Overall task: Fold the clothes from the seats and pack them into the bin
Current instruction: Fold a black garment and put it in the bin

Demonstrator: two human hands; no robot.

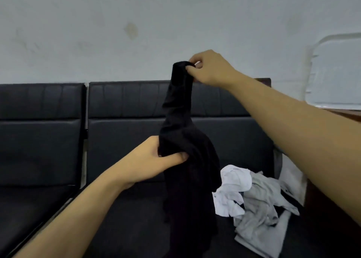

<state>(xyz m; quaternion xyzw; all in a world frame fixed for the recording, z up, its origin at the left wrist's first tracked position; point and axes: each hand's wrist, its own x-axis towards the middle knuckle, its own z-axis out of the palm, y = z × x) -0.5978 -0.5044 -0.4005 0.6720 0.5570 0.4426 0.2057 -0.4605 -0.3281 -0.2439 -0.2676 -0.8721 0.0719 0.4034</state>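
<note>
Two hands hold one black garment up over a dark seat.

The right hand [209,68] pinches the top of the black garment [187,160], and the left hand [154,160] grips its bunched middle; the hands are well apart, one above the other. The garment's lower end runs out of view. Two black padded seats [48,140] stand side by side against a stained pale wall [136,23]. A crumpled pile of white and grey clothes [254,203] lies on the right seat; their number cannot be told. A clear bin [336,72] is blurred and cut off at right.
</note>
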